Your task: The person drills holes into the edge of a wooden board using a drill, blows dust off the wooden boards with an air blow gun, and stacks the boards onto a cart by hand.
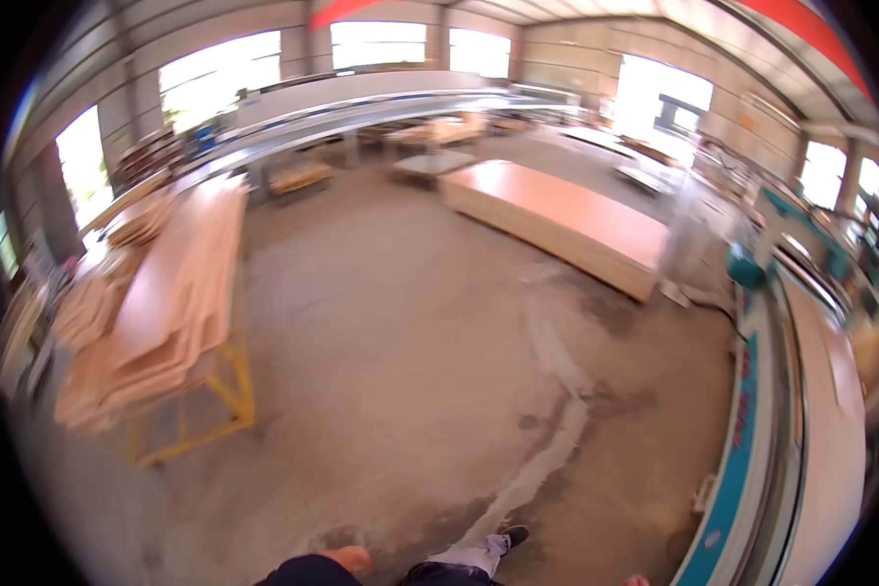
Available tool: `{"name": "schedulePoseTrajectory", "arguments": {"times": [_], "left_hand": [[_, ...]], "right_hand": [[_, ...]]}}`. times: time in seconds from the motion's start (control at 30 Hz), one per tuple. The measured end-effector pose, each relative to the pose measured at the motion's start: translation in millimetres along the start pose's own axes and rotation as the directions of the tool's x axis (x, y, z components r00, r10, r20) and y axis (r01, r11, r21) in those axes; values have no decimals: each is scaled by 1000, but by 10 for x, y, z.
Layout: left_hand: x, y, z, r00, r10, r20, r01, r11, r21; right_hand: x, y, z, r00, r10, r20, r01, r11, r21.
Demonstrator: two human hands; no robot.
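Along the bottom edge, a dark sleeve (pixel 308 571) shows with a small bare part of my left arm or hand (pixel 352 558) beside it; its fingers cannot be made out. Only a sliver of my right hand (pixel 638 580) enters at the bottom, near a long machine (pixel 737 469) with a teal side. Whether either hand holds anything is hidden. A light board (pixel 820 371) lies along the machine's bed. One leg in grey trousers (pixel 474 555) with a dark shoe (pixel 516 534) is on the concrete floor.
To the left, wooden panels (pixel 181 273) lie stacked on a yellow metal frame (pixel 239 386). A thick stack of large boards (pixel 557 210) sits ahead on the right. A long roller conveyor (pixel 361 117) crosses the back. A dark cable (pixel 718 308) runs near the machine.
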State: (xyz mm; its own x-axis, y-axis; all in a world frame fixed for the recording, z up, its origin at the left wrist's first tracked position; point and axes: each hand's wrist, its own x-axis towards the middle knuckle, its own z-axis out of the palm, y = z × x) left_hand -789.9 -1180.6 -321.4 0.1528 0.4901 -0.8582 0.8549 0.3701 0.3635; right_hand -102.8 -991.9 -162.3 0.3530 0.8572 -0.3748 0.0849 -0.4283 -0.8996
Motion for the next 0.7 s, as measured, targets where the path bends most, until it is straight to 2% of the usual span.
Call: {"name": "schedulePoseTrajectory", "arguments": {"times": [0.03,0.07,0.17,0.27,0.3,0.33,0.37,0.4,0.43,0.47,0.5,0.53,0.57,0.63,0.67,0.7], "left_hand": [[255,311,-267,1000,-18,16,17,1000,9],[549,682,-604,999,-29,18,28,999,18],[1619,2244,-1579,999,-21,-29,21,999,27],[2662,3967,-2445,979,104,-173,-89,992,93],[2983,4609,-2730,957,173,-234,-155,983,95],[3357,5191,-3001,925,241,-293,-219,970,105],[3178,6127,-3388,907,299,-297,-262,952,159],[3028,7000,-3699,884,359,-300,-306,929,210],[3321,7541,-3888,827,428,-366,-389,904,178],[3607,8026,-4053,763,484,-429,-469,871,148],[3709,8528,-4124,747,499,-439,-511,854,101],[3725,9059,-4191,729,513,-454,-554,831,50],[3735,9424,-4241,716,518,-468,-586,810,0],[4174,9777,-4126,727,596,-343,-617,785,56],[4375,9848,-4047,740,612,-279,-612,785,99],[4328,9945,-3934,840,520,-155,-503,853,138]], "right_hand": [[319,-70,-142,999,-5,-50,7,999,34],[480,-5,-309,996,37,-79,-40,998,-39],[594,235,-929,953,207,-219,-244,957,-156],[647,95,-1332,920,270,-284,-379,795,-474],[629,35,-1466,877,298,-377,-444,802,-399],[776,188,-1749,809,383,-445,-513,830,-219],[928,513,-2014,730,470,-496,-552,833,-23],[1095,917,-2270,631,443,-637,-527,847,68],[1206,888,-2554,582,378,-720,-474,877,78],[1404,1100,-2865,510,394,-765,-437,884,164],[1551,959,-3116,424,405,-810,-404,885,231],[1776,926,-3431,329,326,-886,-351,914,205],[1999,1165,-3722,178,313,-933,-291,922,254],[2356,831,-4288,136,232,-963,-422,893,156],[2568,645,-4542,100,223,-970,-388,906,168],[2735,518,-4834,69,205,-976,-361,917,167]]}}
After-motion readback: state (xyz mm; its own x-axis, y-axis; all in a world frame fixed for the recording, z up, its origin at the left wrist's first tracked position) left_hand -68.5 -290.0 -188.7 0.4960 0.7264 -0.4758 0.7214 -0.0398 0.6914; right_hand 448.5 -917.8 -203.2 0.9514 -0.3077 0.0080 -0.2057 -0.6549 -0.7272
